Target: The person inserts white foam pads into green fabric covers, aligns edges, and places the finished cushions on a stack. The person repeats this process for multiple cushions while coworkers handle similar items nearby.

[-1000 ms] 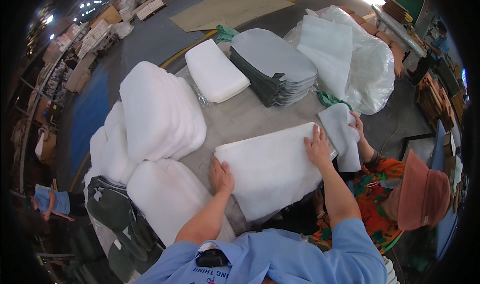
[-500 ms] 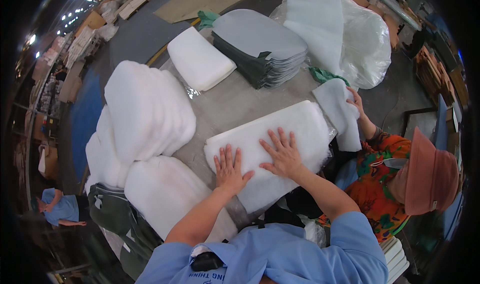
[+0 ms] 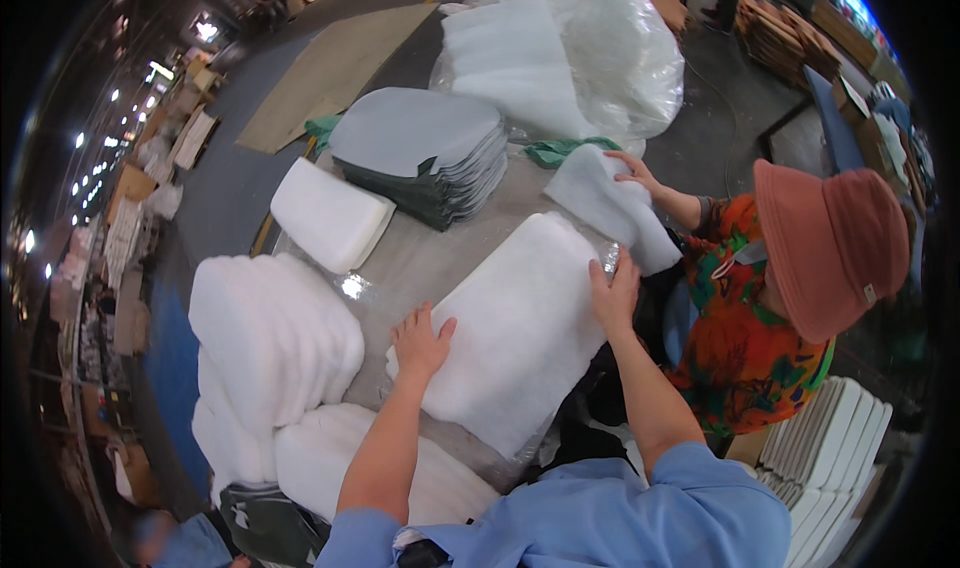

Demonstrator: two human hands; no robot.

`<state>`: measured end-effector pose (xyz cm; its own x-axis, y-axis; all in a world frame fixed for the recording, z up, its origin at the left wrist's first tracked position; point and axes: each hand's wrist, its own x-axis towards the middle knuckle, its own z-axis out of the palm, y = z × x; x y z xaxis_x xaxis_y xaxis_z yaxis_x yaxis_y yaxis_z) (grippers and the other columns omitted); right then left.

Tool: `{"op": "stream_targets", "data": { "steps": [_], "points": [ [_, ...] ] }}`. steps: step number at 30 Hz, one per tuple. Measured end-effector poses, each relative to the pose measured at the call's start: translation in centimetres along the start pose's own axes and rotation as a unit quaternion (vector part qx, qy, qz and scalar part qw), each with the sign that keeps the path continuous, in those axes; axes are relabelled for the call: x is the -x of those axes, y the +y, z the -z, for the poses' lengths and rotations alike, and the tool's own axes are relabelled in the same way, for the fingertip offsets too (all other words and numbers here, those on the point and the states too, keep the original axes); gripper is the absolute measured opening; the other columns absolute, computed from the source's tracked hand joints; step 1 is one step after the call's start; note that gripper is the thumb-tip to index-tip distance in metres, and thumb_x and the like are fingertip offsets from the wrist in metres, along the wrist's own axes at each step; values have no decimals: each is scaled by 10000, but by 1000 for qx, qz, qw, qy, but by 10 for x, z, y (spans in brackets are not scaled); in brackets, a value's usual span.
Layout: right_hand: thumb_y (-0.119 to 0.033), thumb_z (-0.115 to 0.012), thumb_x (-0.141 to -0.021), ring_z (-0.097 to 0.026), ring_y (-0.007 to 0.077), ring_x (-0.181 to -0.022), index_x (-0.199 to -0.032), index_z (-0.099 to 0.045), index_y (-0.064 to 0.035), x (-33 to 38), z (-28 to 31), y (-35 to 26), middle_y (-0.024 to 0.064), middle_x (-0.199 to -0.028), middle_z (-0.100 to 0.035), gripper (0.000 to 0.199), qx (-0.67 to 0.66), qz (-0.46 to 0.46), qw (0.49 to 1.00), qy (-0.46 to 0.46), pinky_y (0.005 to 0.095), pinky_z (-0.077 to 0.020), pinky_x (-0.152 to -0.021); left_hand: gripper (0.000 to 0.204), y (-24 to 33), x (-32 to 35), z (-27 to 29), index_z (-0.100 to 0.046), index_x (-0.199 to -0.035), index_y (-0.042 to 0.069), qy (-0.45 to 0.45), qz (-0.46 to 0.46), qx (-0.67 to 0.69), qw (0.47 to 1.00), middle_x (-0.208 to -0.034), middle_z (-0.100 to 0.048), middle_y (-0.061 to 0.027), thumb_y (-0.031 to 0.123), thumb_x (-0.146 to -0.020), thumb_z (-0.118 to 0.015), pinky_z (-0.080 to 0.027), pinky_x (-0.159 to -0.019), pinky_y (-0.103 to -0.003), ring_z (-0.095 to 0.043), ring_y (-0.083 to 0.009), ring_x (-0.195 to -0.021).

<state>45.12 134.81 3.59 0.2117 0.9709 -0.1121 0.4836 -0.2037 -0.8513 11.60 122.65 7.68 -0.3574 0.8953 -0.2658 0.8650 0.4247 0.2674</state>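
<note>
A large white wadding sheet point(image 3: 520, 328) was laid flat across the near part of the table point(image 3: 420, 258), its long side running from the lower left up toward the upper right. The left hand point(image 3: 420, 343) was pressed on its left edge with the fingers spread and released, nothing being gripped. The right hand point(image 3: 612, 293) was placed at the sheet's upper right edge, palm down; the fingers were bent a little over the border, but a real grasp could not be told.

Just beyond this edge a smaller white wadding piece point(image 3: 610, 208) was held flat by the hand of another person point(image 3: 630, 173), who was seen at the right side in an orange hat point(image 3: 835, 243) and a colourful shirt point(image 3: 745, 358).

To the left of the sheet, tall stacks of white wadding point(image 3: 275, 343) were piled, and one more pile was lying near the left forearm. Farther on the table, a single white pad point(image 3: 330, 213) was set beside a stack of grey cut pieces point(image 3: 425, 153). Behind these, a clear plastic bag filled with white wadding point(image 3: 570, 58) was standing, with green cloth point(image 3: 560, 151) at its foot. A stack of white panels point(image 3: 830, 448) was seen at the lower right, beside the other person.
</note>
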Motion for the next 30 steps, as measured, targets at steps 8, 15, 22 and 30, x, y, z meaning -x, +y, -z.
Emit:
{"op": "stream_targets", "data": {
  "steps": [8,15,22,30],
  "points": [
    [-408,-727,-979,-706,375,-1184,-1398,-658,-44,-63,-30,-32,214,-1283,-740,560,-58,69,983,-159,438,-518,-1042,887,-4,19,-28,-465,-1526,-82,-149,121,235,953,-1466,-595,-315,595,-996,-683,-471,-1136,-475,-591,-431,-1360],
    [-327,-679,-1000,-370,402,-1557,-1583,-500,-95,-9,-49,-47,167,-1678,-425,652,151,314,937,-10,675,-285,-1220,775,46,63,-35,-365,-1608,-60,118,-43,66,990,-1644,-382,-348,391,-1042,-640,-272,-1276,-563,-342,-490,-1559],
    [-464,-567,-1038,-218,383,-1643,-1681,-364,-114,67,-61,-19,157,-1777,-252,760,263,342,880,-200,649,-140,-1302,735,83,50,-92,-279,-1679,-17,70,-152,-46,985,-1766,-201,-255,302,-1069,-537,-98,-1310,-635,-150,-493,-1629],
    [-516,-529,-1064,-253,373,-1632,-1710,-245,-69,34,-48,8,213,-1745,-300,836,197,214,936,-200,605,-121,-1318,858,80,52,-95,-252,-1696,14,80,-178,-50,979,-1750,-154,-331,512,-1052,-523,-98,-1292,-666,-135,-554,-1609]
  ]
}}
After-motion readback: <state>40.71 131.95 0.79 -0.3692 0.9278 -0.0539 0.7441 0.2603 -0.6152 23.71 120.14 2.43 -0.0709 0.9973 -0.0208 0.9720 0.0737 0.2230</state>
